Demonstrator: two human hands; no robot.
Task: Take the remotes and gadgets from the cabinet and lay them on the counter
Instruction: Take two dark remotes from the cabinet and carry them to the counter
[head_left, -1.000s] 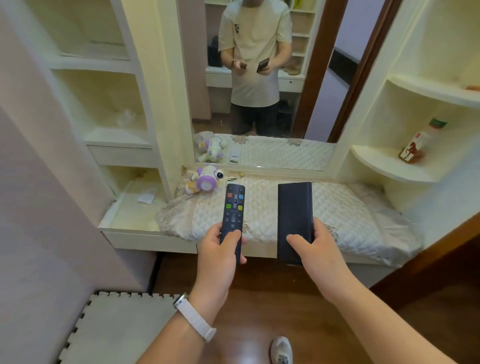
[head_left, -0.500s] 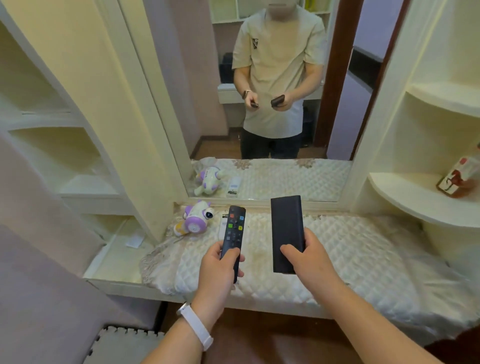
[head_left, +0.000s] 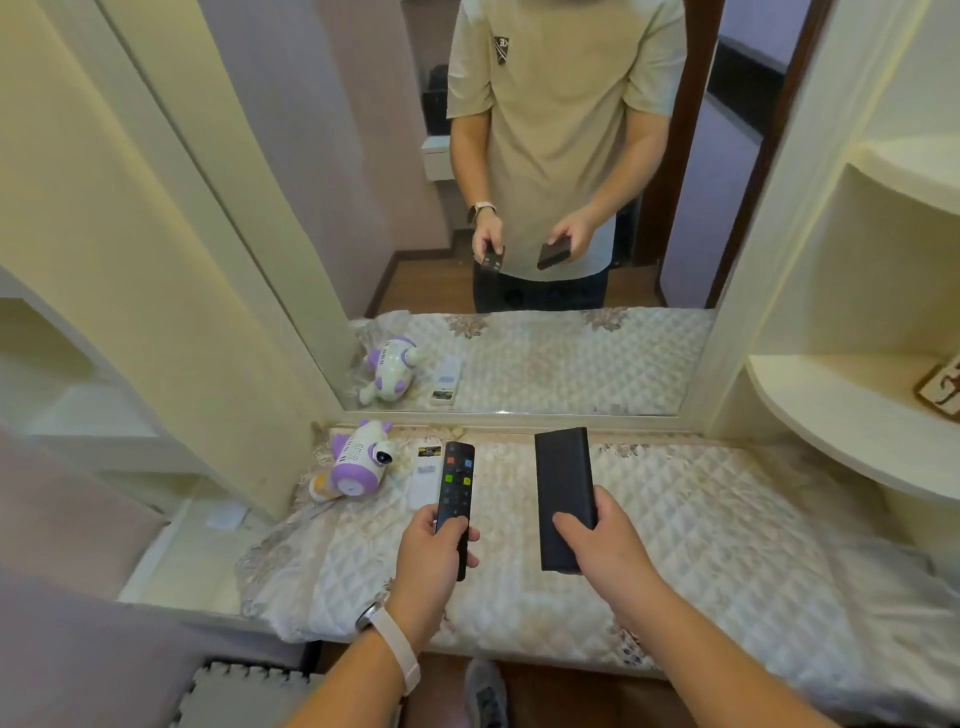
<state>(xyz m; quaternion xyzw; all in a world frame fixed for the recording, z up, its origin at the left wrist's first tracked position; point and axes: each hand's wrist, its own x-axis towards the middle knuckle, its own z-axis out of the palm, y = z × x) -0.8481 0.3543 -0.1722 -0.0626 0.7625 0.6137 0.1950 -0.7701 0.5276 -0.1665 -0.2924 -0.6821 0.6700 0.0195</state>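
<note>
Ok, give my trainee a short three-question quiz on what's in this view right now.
1. True or false: the left hand holds the black button remote.
2. What does the right hand grip? A) white slim remote B) flat black rectangular gadget C) toy
3. Fill in: the purple-and-white toy robot lies on the quilted ____ cover.

Key: 1 true; 2 B, the flat black rectangular gadget; 3 white.

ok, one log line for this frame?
left hand: grips black remote | right hand: grips black slab gadget | both above quilted counter | toy, white remote already down
</note>
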